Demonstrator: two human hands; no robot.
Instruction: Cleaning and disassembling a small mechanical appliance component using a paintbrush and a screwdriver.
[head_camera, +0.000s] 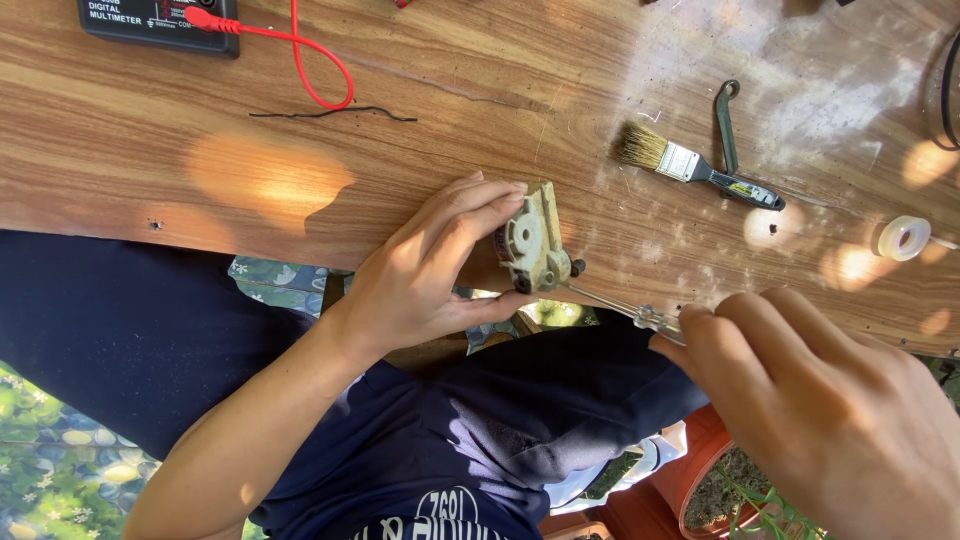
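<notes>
The left hand (430, 265) grips one small beige plastic mechanical part (533, 240) at the wooden desk (480, 150) edge. The right hand (810, 400) grasps one clear-handled screwdriver (630, 310), its tip touching the part. Further on the desk lie one flat paintbrush (690, 165), one white tape roll (904, 238) and one black multimeter (160, 20).

The left hand (430, 265) sits in the middle of the frame, its bare forearm running in from the lower left, fingers curled forward and thumb tucked beneath, pinching closed. The right hand (810, 400) fills the lower right, knuckles up, fingers bent and closed toward the centre
</notes>
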